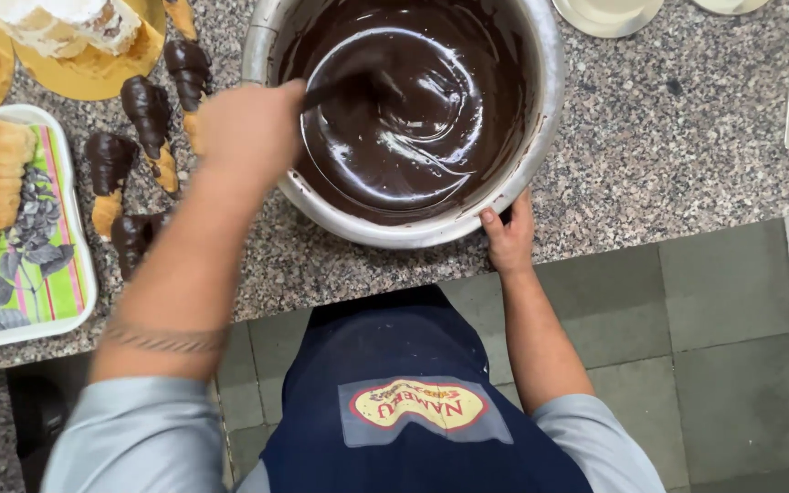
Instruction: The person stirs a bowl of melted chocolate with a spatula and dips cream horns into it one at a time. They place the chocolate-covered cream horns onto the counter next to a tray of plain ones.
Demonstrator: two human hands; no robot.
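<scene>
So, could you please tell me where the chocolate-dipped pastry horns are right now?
In the head view, the chocolate-dipped pastry horns lie on the speckled granite counter, between the patterned tray and the steel bowl of melted chocolate.

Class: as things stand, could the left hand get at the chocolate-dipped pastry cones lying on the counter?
Probably yes: the chocolate-dipped pastry cones lie just beside the left hand with nothing between, though its fingers grip a stirring utensil.
</scene>
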